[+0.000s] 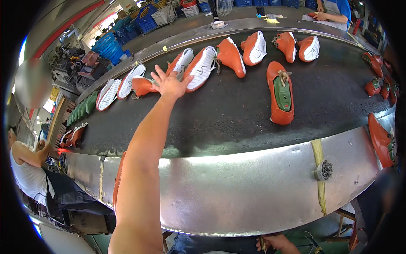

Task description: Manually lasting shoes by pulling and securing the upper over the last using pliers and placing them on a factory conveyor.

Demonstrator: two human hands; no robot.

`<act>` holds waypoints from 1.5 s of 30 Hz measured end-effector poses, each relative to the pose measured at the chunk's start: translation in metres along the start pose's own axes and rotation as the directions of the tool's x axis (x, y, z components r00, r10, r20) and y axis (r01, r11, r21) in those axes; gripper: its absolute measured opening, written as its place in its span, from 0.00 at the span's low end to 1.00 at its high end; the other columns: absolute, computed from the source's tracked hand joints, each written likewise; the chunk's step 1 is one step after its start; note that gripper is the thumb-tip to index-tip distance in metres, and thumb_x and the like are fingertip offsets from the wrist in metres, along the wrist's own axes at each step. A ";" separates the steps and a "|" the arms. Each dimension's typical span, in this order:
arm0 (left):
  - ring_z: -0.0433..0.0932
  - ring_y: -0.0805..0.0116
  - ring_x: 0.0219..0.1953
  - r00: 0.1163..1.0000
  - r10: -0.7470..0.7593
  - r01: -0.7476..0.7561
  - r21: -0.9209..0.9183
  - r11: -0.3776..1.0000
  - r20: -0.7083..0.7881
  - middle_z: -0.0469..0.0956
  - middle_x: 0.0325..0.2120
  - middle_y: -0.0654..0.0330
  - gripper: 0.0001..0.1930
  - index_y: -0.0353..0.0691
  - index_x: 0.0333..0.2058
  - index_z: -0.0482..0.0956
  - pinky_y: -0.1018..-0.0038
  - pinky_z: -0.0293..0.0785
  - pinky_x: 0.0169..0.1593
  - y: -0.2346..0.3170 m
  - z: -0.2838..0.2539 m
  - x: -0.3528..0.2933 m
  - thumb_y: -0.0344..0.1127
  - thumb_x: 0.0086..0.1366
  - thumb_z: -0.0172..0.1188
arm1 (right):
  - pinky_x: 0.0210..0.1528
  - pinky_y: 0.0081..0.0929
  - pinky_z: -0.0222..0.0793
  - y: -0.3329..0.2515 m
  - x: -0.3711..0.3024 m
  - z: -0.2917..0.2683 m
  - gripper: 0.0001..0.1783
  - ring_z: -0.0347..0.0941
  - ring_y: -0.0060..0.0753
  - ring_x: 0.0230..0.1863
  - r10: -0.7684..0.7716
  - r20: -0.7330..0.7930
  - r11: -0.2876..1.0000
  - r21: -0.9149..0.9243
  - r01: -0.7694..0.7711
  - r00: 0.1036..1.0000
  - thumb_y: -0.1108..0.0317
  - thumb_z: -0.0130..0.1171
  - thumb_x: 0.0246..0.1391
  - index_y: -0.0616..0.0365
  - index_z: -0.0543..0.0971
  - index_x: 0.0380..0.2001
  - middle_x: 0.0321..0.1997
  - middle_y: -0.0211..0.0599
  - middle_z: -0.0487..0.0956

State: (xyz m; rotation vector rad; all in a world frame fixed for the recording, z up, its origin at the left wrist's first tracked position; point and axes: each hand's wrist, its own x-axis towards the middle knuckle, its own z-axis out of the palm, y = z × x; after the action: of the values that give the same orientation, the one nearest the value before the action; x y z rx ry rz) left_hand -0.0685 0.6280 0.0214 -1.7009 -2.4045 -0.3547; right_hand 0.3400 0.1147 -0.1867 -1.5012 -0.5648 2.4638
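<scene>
My left hand reaches far over the dark belt, palm down with fingers spread. It lies over the orange-red shoes there, between a shoe on its side and a shoe with a white sole; whether it presses on either I cannot tell. My right hand is low at the bottom edge, near my lap, fingers curled around a slim tool, partly cut off by the frame. One orange-red shoe with a green insole and brown laces stands alone on the belt, right of centre.
A metal ledge runs along the near side, bearing a round dish of small nails and a shoe at right. Green pieces line the belt's left end. Co-workers sit at left, far right and near right.
</scene>
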 end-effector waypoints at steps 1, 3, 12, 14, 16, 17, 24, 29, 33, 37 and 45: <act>0.41 0.39 0.74 0.996 -0.026 0.036 -0.111 0.993 0.084 0.35 0.73 0.40 0.46 0.49 0.62 0.74 0.48 0.46 0.72 -0.023 0.012 0.017 0.75 0.53 0.59 | 0.30 0.28 0.79 0.010 0.011 -0.008 0.19 0.84 0.44 0.35 0.035 0.119 0.998 0.045 -0.041 0.992 0.62 0.48 0.71 0.72 0.75 0.45 0.35 0.50 0.84; 0.42 0.39 0.74 0.983 -0.026 0.068 -0.225 0.972 0.184 0.35 0.73 0.41 0.45 0.48 0.60 0.76 0.50 0.46 0.72 -0.034 0.023 0.029 0.76 0.53 0.58 | 0.29 0.27 0.78 0.009 0.008 -0.006 0.19 0.84 0.44 0.35 0.005 0.128 0.999 0.044 -0.011 0.992 0.61 0.47 0.71 0.72 0.75 0.46 0.35 0.50 0.84; 0.68 0.44 0.62 0.916 0.099 -0.035 -0.168 0.985 0.388 0.66 0.62 0.38 0.45 0.34 0.53 0.80 0.60 0.70 0.61 -0.033 0.023 0.042 0.75 0.60 0.51 | 0.26 0.26 0.77 0.011 -0.003 0.007 0.21 0.85 0.43 0.35 -0.028 0.143 0.998 0.055 0.021 0.989 0.59 0.45 0.71 0.69 0.76 0.46 0.36 0.48 0.85; 0.70 0.46 0.61 0.963 0.012 0.007 -0.072 0.997 0.269 0.66 0.63 0.41 0.42 0.34 0.54 0.79 0.59 0.69 0.62 -0.017 0.021 0.017 0.72 0.61 0.53 | 0.26 0.26 0.77 0.012 -0.011 0.014 0.22 0.85 0.42 0.35 -0.031 0.104 0.999 0.048 0.026 0.994 0.57 0.45 0.71 0.67 0.77 0.45 0.36 0.46 0.85; 0.70 0.46 0.62 0.940 -0.033 0.066 -0.085 0.994 0.340 0.66 0.63 0.41 0.43 0.34 0.55 0.78 0.59 0.68 0.62 -0.016 -0.008 -0.007 0.72 0.61 0.53 | 0.26 0.26 0.77 0.019 -0.016 0.019 0.22 0.85 0.42 0.35 -0.057 0.093 0.998 0.044 0.053 0.994 0.56 0.45 0.71 0.67 0.77 0.44 0.36 0.46 0.85; 0.70 0.46 0.62 0.910 -0.078 0.124 -0.089 0.988 0.408 0.65 0.63 0.40 0.44 0.33 0.57 0.76 0.59 0.67 0.63 -0.022 -0.022 -0.019 0.72 0.61 0.53 | 0.26 0.26 0.77 0.023 -0.018 0.021 0.22 0.85 0.42 0.35 -0.083 0.088 0.996 0.042 0.079 0.993 0.56 0.46 0.71 0.67 0.78 0.43 0.36 0.46 0.85; 0.73 0.44 0.59 0.855 0.177 -0.167 -0.063 0.984 0.488 0.71 0.57 0.38 0.41 0.34 0.50 0.81 0.58 0.70 0.59 -0.072 -0.156 -0.154 0.72 0.63 0.51 | 0.25 0.27 0.77 0.056 -0.033 0.028 0.21 0.85 0.43 0.33 -0.119 0.070 0.993 -0.004 0.119 0.990 0.56 0.46 0.70 0.67 0.77 0.42 0.35 0.47 0.85; 0.76 0.44 0.52 0.922 0.266 -0.210 -0.214 0.954 0.282 0.71 0.55 0.37 0.30 0.34 0.38 0.85 0.60 0.72 0.56 -0.134 -0.202 -0.301 0.63 0.63 0.60 | 0.25 0.28 0.77 0.083 -0.043 0.034 0.22 0.85 0.44 0.33 -0.171 0.054 0.984 -0.035 0.173 0.984 0.54 0.47 0.70 0.67 0.76 0.41 0.34 0.47 0.84; 0.73 0.41 0.55 0.928 0.278 -0.181 -0.351 0.919 0.249 0.68 0.58 0.36 0.25 0.37 0.47 0.83 0.58 0.70 0.57 -0.186 -0.198 -0.383 0.54 0.63 0.64 | 0.25 0.28 0.77 0.111 -0.056 0.039 0.22 0.85 0.44 0.33 -0.189 0.026 0.981 -0.048 0.190 0.982 0.53 0.48 0.69 0.66 0.76 0.41 0.34 0.46 0.84; 0.66 0.36 0.62 0.916 0.101 -0.121 -0.028 0.992 -0.387 0.62 0.62 0.34 0.34 0.36 0.61 0.70 0.54 0.66 0.61 -0.238 -0.161 -0.387 0.49 0.62 0.66 | 0.30 0.30 0.78 0.139 -0.085 0.050 0.18 0.84 0.40 0.32 -0.156 -0.071 0.986 -0.072 0.151 0.985 0.57 0.52 0.68 0.65 0.76 0.42 0.33 0.44 0.84; 0.80 0.69 0.43 0.967 -0.220 0.209 -0.884 0.419 0.125 0.82 0.41 0.54 0.26 0.32 0.58 0.72 0.69 0.77 0.47 -0.260 -0.196 -0.405 0.41 0.67 0.63 | 0.33 0.29 0.78 0.171 -0.109 0.071 0.14 0.83 0.33 0.31 -0.414 -0.215 0.906 -0.188 0.378 0.885 0.62 0.55 0.67 0.65 0.77 0.37 0.30 0.40 0.82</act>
State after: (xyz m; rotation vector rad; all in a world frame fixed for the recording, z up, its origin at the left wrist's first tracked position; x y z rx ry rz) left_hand -0.1787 0.1227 0.0728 -1.5769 -2.5705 -2.0017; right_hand 0.3324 -0.0951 -0.1411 -1.5328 -0.9099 1.9249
